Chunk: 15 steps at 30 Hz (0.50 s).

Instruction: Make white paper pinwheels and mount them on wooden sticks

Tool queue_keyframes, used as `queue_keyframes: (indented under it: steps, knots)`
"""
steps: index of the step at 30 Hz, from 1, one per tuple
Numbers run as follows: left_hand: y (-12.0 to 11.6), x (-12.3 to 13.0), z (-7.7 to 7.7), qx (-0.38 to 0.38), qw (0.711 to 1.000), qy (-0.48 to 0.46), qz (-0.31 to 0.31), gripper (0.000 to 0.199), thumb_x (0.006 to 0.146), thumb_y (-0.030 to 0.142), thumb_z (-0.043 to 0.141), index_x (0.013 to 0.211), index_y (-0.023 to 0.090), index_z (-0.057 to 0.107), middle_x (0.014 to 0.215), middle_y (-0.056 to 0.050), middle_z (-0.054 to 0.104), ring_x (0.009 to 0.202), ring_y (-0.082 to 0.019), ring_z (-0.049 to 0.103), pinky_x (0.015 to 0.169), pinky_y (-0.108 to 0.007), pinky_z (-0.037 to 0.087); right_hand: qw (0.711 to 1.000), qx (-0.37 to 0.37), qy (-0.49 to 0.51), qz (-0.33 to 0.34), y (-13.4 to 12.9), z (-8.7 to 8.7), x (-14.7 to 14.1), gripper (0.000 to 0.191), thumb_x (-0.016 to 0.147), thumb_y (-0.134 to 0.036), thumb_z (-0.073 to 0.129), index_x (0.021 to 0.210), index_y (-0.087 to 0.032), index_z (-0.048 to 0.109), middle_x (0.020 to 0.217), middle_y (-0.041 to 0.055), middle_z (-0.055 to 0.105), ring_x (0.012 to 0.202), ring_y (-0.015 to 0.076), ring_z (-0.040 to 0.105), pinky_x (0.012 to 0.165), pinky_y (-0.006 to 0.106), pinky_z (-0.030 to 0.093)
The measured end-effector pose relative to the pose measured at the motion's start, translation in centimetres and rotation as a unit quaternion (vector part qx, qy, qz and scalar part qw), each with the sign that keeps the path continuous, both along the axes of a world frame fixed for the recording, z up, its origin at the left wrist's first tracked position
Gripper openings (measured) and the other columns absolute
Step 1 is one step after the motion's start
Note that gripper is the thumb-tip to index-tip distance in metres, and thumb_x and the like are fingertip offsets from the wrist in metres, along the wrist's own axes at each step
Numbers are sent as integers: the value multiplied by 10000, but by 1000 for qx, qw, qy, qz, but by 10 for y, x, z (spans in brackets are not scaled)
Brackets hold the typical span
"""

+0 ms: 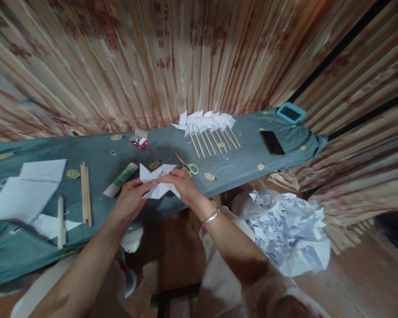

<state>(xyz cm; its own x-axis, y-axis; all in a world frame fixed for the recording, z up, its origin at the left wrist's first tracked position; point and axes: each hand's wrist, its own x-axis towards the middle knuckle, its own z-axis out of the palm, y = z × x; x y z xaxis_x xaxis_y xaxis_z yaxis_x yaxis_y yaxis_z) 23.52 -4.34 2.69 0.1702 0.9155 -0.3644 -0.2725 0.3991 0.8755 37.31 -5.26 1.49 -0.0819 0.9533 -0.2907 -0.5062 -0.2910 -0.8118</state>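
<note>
A white paper pinwheel [162,190] without a stick is held up near the table's front edge. My left hand [132,196] pinches its left side, thumb near the centre. On the other side my right hand [182,183] grips it, fingers closed around the paper. Just behind my left hand lies a green and white box [121,179]. Beyond my right hand are scissors [189,168] with light green handles. A row of several finished pinwheels on sticks [208,121] lies farther back. A small red box of metal pins [139,140] stands opened to their left.
On the left are white paper sheets [26,190], a white pen-like tool [61,221] and several wooden sticks [85,194]. A phone [272,142] and a blue-framed digital clock [291,113] sit at the right. Paper scraps [285,229] fill a bag on the floor. Curtains [135,57] hang behind.
</note>
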Motion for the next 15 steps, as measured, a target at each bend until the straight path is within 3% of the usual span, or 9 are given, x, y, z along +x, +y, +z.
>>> queue_keyframes:
  steps: [4,15]
  knots:
    - [3,7,2,7,1000,9,-1,352,404,238,923,708,160,765,647,-38,737,597,-184,675,616,-274,553,1000,6,-1,-7,3,1,6,349,447,-418,885,608,-193,672,580,-33,665,597,140,607,651,286,458]
    - [16,26,10,18,1000,-4,-17,298,445,235,903,673,130,743,599,-30,710,519,-149,627,558,-259,518,998,-21,15,-57,10,2,17,296,432,-323,864,584,-186,651,568,-42,662,559,117,578,621,265,446]
